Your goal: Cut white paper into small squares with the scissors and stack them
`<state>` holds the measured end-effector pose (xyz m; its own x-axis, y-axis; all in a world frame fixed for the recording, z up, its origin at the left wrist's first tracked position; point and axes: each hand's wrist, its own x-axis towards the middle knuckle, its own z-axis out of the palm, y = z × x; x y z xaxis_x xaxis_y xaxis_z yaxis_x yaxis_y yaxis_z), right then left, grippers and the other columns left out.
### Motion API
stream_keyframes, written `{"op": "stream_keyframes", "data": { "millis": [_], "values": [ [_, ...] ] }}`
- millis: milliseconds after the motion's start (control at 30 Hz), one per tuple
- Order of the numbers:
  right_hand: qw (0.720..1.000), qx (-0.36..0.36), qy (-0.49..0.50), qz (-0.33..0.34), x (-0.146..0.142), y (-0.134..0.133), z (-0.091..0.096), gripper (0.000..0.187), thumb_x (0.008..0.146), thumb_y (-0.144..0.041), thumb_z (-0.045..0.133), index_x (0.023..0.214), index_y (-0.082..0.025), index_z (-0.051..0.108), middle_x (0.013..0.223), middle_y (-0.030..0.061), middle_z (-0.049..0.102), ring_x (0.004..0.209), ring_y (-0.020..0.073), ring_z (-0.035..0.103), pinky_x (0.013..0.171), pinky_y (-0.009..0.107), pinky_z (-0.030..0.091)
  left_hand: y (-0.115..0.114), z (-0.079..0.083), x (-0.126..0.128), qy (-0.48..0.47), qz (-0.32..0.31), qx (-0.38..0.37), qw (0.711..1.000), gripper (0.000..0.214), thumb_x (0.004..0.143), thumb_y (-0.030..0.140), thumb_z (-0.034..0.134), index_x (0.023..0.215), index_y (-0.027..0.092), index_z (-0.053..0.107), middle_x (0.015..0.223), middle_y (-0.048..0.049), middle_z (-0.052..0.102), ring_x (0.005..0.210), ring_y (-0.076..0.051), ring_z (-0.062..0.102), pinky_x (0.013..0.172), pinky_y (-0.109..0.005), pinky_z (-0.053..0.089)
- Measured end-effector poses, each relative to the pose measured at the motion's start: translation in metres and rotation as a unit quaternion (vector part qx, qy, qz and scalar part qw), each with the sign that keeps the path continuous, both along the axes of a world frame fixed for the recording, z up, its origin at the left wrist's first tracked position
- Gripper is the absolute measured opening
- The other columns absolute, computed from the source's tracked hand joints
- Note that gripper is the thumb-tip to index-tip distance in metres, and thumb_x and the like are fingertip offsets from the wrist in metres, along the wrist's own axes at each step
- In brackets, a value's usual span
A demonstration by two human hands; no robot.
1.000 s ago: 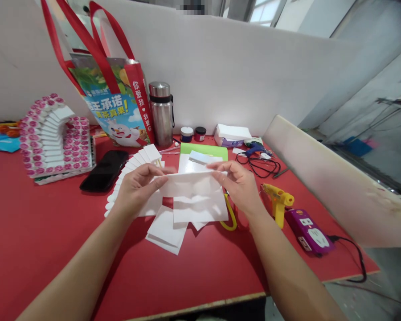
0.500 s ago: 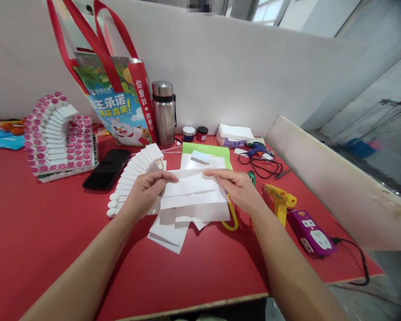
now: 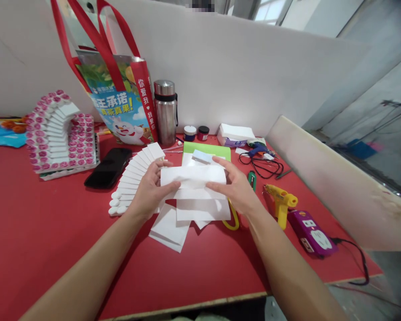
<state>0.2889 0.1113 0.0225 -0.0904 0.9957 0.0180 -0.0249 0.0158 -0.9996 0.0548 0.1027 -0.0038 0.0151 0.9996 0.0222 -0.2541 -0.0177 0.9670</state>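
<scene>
Both my hands hold a white foam strip flat-on above the red table. My left hand pinches its left end between thumb and fingers. My right hand grips its right end, thumb below and fingers behind. Under the strip lie loose white foam sheets. A curved fan of white foam steps sits just left of my left hand.
A red printed tote bag, a steel flask, a black phone, a pink-dotted foam model, a green sheet, a yellow glue gun and a purple power strip surround the work spot. A white partition stands behind.
The strip has been turned from edge-on to face-on and held a little higher and closer between both hands. The view has shifted slightly.
</scene>
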Motion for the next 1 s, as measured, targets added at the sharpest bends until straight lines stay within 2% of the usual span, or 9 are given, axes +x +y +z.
{"op": "stream_keyframes", "data": {
  "millis": [67, 100, 233, 333, 467, 600, 767, 900, 1000],
  "values": [
    [0.994, -0.077, 0.072, 0.003, -0.001, 0.001, -0.001, 0.086, 0.055, -0.024, 0.095, 0.135, -0.025, 0.062, 0.122, 0.0065, 0.075, 0.101, 0.0244, 0.072, 0.087, 0.037, 0.057, -0.001, 0.002, 0.002, -0.041, -0.006, -0.022, 0.999, 0.076, 0.067, 0.020, 0.090, 0.134, 0.025, 0.055, 0.101, -0.0008, 0.072, 0.083, -0.016, 0.070, 0.077, -0.028, 0.057],
    [0.989, -0.109, 0.098, 0.010, -0.002, 0.001, -0.002, 0.081, 0.053, -0.024, 0.096, 0.128, -0.023, 0.066, 0.115, 0.0065, 0.077, 0.096, 0.0241, 0.073, 0.085, 0.037, 0.058, -0.001, 0.002, 0.003, -0.060, -0.013, -0.039, 0.997, 0.073, 0.067, 0.020, 0.090, 0.132, 0.023, 0.058, 0.101, -0.0023, 0.074, 0.083, -0.017, 0.071, 0.078, -0.029, 0.058],
    [0.974, -0.181, 0.130, 0.049, -0.004, -0.001, -0.004, 0.053, 0.049, -0.025, 0.097, 0.097, -0.016, 0.077, 0.094, 0.0091, 0.081, 0.080, 0.0250, 0.076, 0.079, 0.038, 0.060, -0.004, 0.004, 0.006, -0.105, -0.067, -0.120, 0.985, 0.030, 0.071, 0.023, 0.088, 0.096, 0.012, 0.075, 0.084, -0.0075, 0.078, 0.074, -0.020, 0.073, 0.074, -0.029, 0.060],
    [0.976, -0.184, 0.114, 0.039, -0.005, -0.002, -0.003, 0.049, 0.047, -0.024, 0.098, 0.091, -0.015, 0.078, 0.092, 0.0100, 0.082, 0.081, 0.0272, 0.077, 0.078, 0.039, 0.060, -0.005, 0.005, 0.005, -0.129, -0.098, -0.170, 0.972, 0.019, 0.076, 0.020, 0.084, 0.093, 0.012, 0.078, 0.082, -0.0093, 0.079, 0.070, -0.021, 0.074, 0.069, -0.030, 0.061],
    [0.980, -0.154, 0.117, 0.040, -0.006, -0.005, -0.002, 0.049, 0.050, -0.028, 0.097, 0.094, -0.016, 0.079, 0.102, 0.0115, 0.081, 0.094, 0.0317, 0.077, 0.085, 0.042, 0.060, -0.005, 0.003, 0.005, -0.170, -0.121, -0.187, 0.960, 0.020, 0.084, 0.016, 0.076, 0.103, 0.009, 0.078, 0.092, -0.0129, 0.080, 0.081, -0.024, 0.077, 0.073, -0.030, 0.062],
    [0.980, -0.147, 0.123, 0.060, -0.011, -0.007, 0.001, 0.058, 0.053, -0.029, 0.097, 0.107, -0.017, 0.078, 0.108, 0.0120, 0.080, 0.099, 0.0320, 0.076, 0.088, 0.044, 0.060, -0.004, 0.000, 0.006, -0.186, -0.134, -0.202, 0.952, 0.017, 0.090, 0.017, 0.069, 0.102, 0.007, 0.077, 0.096, -0.0155, 0.080, 0.086, -0.025, 0.078, 0.077, -0.032, 0.063],
    [0.981, -0.156, 0.106, 0.042, -0.013, -0.009, 0.001, 0.057, 0.052, -0.028, 0.097, 0.104, -0.014, 0.077, 0.105, 0.0141, 0.080, 0.098, 0.0332, 0.076, 0.084, 0.045, 0.062, -0.005, 0.000, 0.009, -0.181, -0.135, -0.210, 0.951, 0.019, 0.088, 0.021, 0.073, 0.101, 0.007, 0.076, 0.096, -0.0153, 0.080, 0.086, -0.025, 0.078, 0.078, -0.032, 0.063],
    [0.983, -0.143, 0.104, 0.041, -0.012, -0.008, 0.000, 0.063, 0.054, -0.028, 0.097, 0.112, -0.016, 0.076, 0.111, 0.0144, 0.079, 0.103, 0.0337, 0.075, 0.087, 0.045, 0.062, -0.008, -0.001, 0.012, -0.147, -0.137, -0.191, 0.961, 0.030, 0.086, 0.032, 0.078, 0.106, 0.009, 0.076, 0.092, -0.0142, 0.080, 0.081, -0.025, 0.077, 0.070, -0.031, 0.063],
    [0.985, -0.135, 0.099, 0.034, -0.012, -0.008, -0.001, 0.065, 0.055, -0.027, 0.097, 0.116, -0.017, 0.076, 0.116, 0.0142, 0.078, 0.106, 0.0341, 0.074, 0.088, 0.045, 0.061, -0.010, 0.001, 0.013, -0.122, -0.146, -0.165, 0.968, 0.037, 0.083, 0.037, 0.082, 0.110, 0.013, 0.076, 0.097, -0.0128, 0.080, 0.082, -0.025, 0.077, 0.073, -0.033, 0.063]
  ]
}}
